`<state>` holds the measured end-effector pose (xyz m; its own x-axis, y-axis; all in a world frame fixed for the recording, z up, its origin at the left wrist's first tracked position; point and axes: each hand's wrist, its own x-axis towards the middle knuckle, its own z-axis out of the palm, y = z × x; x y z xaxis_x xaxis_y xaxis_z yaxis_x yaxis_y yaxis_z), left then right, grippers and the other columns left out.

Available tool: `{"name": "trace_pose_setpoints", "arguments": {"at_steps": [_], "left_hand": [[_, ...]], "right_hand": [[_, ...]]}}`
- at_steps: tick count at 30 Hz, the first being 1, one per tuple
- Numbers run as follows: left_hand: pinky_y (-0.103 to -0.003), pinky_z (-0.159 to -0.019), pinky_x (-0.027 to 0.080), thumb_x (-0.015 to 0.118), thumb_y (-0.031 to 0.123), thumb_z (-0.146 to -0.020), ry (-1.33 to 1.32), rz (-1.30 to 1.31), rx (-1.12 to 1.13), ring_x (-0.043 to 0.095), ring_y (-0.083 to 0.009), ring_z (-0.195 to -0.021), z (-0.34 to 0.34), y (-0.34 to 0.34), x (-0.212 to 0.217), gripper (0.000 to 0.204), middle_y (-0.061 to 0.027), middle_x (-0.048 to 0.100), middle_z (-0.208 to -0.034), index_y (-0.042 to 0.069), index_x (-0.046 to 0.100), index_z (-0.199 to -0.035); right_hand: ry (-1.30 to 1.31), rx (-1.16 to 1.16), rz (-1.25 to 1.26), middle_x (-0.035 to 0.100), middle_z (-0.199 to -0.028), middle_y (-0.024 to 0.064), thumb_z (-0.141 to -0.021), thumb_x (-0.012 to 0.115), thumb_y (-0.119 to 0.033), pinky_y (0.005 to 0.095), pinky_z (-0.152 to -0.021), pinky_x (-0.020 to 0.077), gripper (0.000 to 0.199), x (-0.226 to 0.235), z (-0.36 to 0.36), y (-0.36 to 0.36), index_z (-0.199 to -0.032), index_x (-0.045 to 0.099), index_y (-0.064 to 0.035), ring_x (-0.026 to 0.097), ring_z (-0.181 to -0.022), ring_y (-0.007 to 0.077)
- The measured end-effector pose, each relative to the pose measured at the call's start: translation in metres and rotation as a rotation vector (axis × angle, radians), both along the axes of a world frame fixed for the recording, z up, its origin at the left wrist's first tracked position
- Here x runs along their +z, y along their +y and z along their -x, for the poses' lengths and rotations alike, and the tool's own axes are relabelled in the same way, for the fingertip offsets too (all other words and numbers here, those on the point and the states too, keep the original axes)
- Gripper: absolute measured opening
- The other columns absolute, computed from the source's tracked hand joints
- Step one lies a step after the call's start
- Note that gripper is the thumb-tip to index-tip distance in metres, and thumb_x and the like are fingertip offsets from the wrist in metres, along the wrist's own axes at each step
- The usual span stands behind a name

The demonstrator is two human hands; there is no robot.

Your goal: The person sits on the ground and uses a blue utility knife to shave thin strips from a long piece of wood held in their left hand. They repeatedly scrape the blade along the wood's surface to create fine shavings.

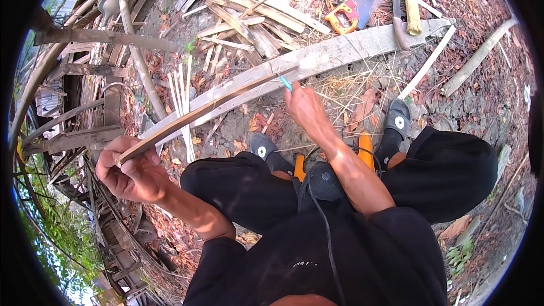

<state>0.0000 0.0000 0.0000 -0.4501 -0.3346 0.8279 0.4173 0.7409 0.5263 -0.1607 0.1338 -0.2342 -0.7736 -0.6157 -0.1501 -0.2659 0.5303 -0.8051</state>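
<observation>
My left hand (133, 173) is closed around the near end of a long, narrow brown wooden strip (209, 106), which slants away to the right above a wide weathered plank (334, 54). The strip's far end reaches over the plank's middle; whether it touches the plank I cannot tell. In my right hand (307, 110), fingers curled in a fist, is a small turquoise thing (287, 83) that pokes out just beside the strip's far part. Its kind is too small to make out.
Beyond the plank lie a handsaw (362, 10) with an orange handle, a brown-handled long knife (399, 25) and a peeled pole (410, 0). Split wood is heaped (249, 22) at the far middle. Pale thin sticks (182, 107) lie left; a wooden framework (102, 71) stands beyond them.
</observation>
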Motion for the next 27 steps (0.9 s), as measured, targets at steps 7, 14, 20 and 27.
{"name": "trace_pose_setpoints", "arguments": {"at_steps": [7, 14, 20, 27], "left_hand": [[-0.019, -0.038, 0.032, 0.067, 0.022, -0.088, 0.023, 0.026, -0.002, 0.041, -0.0115, -0.048, 0.000, 0.017, -0.003, 0.031, -0.0085, 0.048, -0.067, 0.003, 0.044, -0.095], [-0.020, -0.040, 0.036, 0.069, 0.028, -0.086, 0.080, 0.035, 0.022, 0.041, -0.0113, -0.046, 0.005, 0.016, -0.011, 0.037, -0.0094, 0.049, -0.068, 0.002, 0.046, -0.097], [-0.021, -0.041, 0.035, 0.066, 0.027, -0.089, 0.032, 0.056, -0.017, 0.041, -0.0114, -0.049, 0.000, 0.006, -0.001, 0.032, -0.0101, 0.049, -0.068, 0.003, 0.046, -0.096], [-0.021, -0.043, 0.030, 0.059, 0.028, -0.093, -0.018, 0.102, 0.094, 0.038, -0.0112, -0.051, -0.014, -0.002, -0.008, 0.032, -0.0039, 0.040, -0.063, 0.001, 0.047, -0.105]], "right_hand": [[-0.005, 0.036, 0.077, 0.061, -0.069, 0.0283, -0.092, 0.050, -0.023, 0.0535, -0.063, 0.0490, 0.028, 0.010, 0.007, 0.005, -0.092, 0.056, 0.0042, 0.061, -0.070, 0.0472], [0.084, 0.037, 0.076, 0.062, -0.072, 0.0273, -0.092, 0.049, -0.024, 0.0516, -0.065, 0.0495, 0.028, -0.063, 0.031, 0.002, -0.090, 0.058, 0.0025, 0.061, -0.073, 0.0467], [0.103, -0.041, -0.189, 0.064, -0.084, 0.0274, -0.094, 0.044, -0.028, 0.0498, -0.075, 0.0508, 0.037, -0.172, 0.049, 0.008, -0.093, 0.061, 0.0046, 0.064, -0.083, 0.0414], [-0.146, -0.073, 0.076, 0.062, -0.076, 0.0299, -0.094, 0.046, -0.026, 0.0543, -0.068, 0.0484, 0.035, -0.081, 0.022, -0.004, -0.095, 0.056, 0.0068, 0.062, -0.075, 0.0480]]}}
